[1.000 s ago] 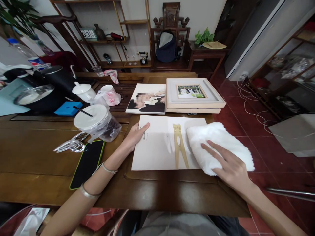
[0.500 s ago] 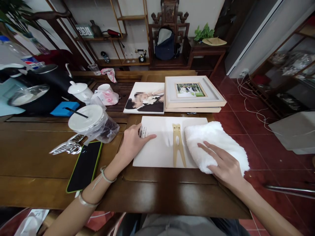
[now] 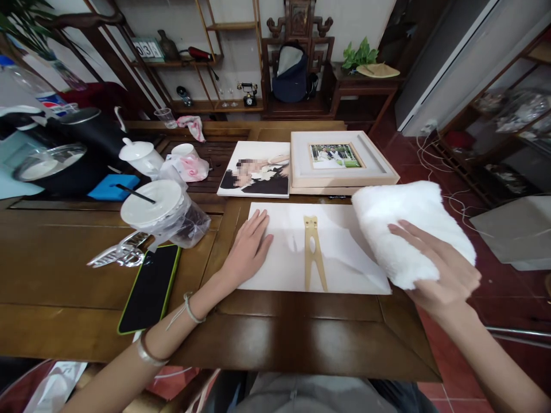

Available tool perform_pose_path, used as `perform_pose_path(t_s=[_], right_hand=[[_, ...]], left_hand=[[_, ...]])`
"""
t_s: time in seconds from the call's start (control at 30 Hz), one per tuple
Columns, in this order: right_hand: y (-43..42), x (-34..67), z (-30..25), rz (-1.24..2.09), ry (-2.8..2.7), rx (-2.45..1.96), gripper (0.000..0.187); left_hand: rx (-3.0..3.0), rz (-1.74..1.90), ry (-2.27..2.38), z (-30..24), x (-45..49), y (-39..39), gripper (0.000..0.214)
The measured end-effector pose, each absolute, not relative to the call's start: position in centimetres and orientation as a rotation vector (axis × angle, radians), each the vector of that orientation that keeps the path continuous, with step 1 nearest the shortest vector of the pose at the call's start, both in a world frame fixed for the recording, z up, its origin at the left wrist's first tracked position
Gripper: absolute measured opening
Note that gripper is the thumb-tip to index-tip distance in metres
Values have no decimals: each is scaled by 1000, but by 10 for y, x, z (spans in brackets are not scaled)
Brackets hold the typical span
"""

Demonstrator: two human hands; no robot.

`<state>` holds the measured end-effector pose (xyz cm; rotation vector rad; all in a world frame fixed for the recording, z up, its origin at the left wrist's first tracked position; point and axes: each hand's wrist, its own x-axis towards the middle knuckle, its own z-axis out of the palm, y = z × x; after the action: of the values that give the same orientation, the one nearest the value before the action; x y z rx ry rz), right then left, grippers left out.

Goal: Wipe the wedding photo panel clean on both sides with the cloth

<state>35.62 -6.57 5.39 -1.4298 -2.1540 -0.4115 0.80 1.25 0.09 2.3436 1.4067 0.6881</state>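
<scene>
My left hand [image 3: 251,250] lies flat with fingers stretched out on the left side of a white panel [image 3: 284,264]. A gold, A-shaped stand leg [image 3: 313,252] runs down the panel's middle. My right hand [image 3: 447,269] grips a folded, fluffy white cloth [image 3: 400,223], raised over the panel's right edge and the table's right side. The thumb is hidden beneath the cloth. Beyond the panel are a photo print [image 3: 258,172] and a pale wooden picture frame [image 3: 297,182] with a small photo in it, stacked on another flat piece.
On the left of the wooden table [image 3: 301,338] are a phone [image 3: 150,292] with a green edge, silver scissors-like metal pieces [image 3: 123,251] and a lidded drink cup [image 3: 157,203] with a black straw. A white teapot [image 3: 140,155] and a blue box [image 3: 114,186] stand behind.
My right hand has lifted the cloth up and to the right, baring the panel's right part. My left hand has moved from the panel's left edge to lie flat on its surface.
</scene>
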Motion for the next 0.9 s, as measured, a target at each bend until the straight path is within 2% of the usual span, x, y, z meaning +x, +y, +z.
perform_pose_path(t_s=[0.07, 0.13, 0.2, 0.37, 0.5, 0.67, 0.9], right_hand=[[-53, 351, 49, -491, -2178, -1281, 47], [-39, 342, 46, -478, -2331, -1173, 31], [-26, 332, 45, -386, -2516, -1158, 20], [-1, 328, 52, -67, -2665, -1244, 11], [11, 332, 53, 80, -2707, -1274, 13], [5, 332, 55, 92, -2747, -1295, 17], [-60, 326, 65, 239, -2777, -1250, 30]], left_hand=[[2320, 715, 1390, 0, 8, 12, 48], [2298, 723, 1388, 0, 8, 12, 48], [2279, 736, 1391, 0, 8, 12, 47], [2235, 772, 1387, 0, 8, 12, 46], [2210, 797, 1376, -2, 7, 12, 46], [2205, 857, 1365, -5, 7, 13, 45], [2199, 865, 1372, -3, 8, 13, 44]])
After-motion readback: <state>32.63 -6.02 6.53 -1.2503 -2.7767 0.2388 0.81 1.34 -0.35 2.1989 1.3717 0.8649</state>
